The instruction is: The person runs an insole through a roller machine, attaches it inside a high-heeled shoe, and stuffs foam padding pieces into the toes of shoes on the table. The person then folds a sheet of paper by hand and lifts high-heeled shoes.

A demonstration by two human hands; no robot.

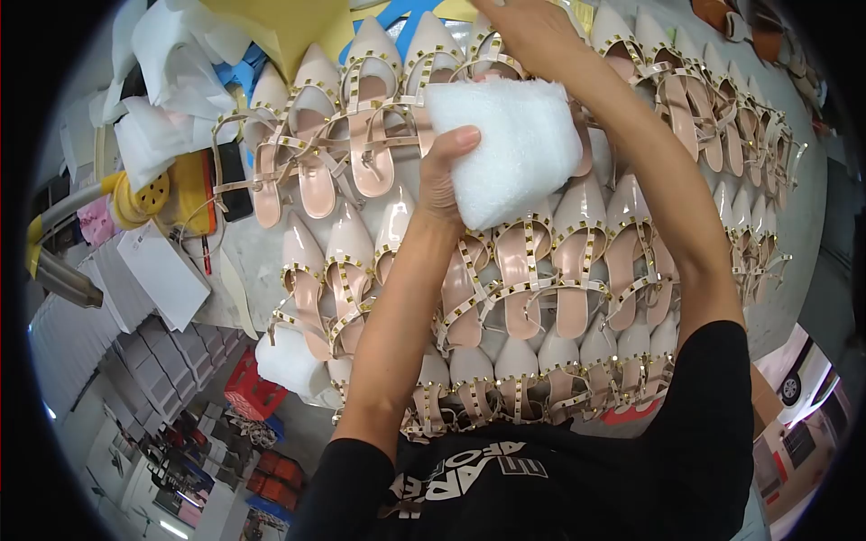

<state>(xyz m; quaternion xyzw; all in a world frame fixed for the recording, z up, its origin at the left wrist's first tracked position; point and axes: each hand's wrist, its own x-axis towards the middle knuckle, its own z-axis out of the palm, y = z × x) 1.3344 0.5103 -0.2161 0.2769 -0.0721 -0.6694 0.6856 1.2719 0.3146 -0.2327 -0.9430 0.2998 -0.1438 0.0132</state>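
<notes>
My left hand (pixel 444 171) is closed around a thick stack of white foam sheets (pixel 516 149), its thumb pressed on the near face. The stack hangs over the rows of shoes and hides some of them. My right hand (pixel 534 34) reaches past it at the top edge, over a pale studded shoe (pixel 484 41) in the back row. Its fingertips are partly cut off and partly hidden, so I cannot see what they hold. Below the stack stand glossy beige pointed shoes (pixel 580 225) with gold studs and thin straps.
Shoes fill several rows on the grey table (pixel 236 270). At the left are loose white foam sheets (pixel 185 50), a yellow round-headed tool (pixel 140 200), a dark phone (pixel 236 183) and white paper (pixel 162 270). Another foam stack (pixel 289 361) lies at the near left edge. A red crate (pixel 251 386) stands below.
</notes>
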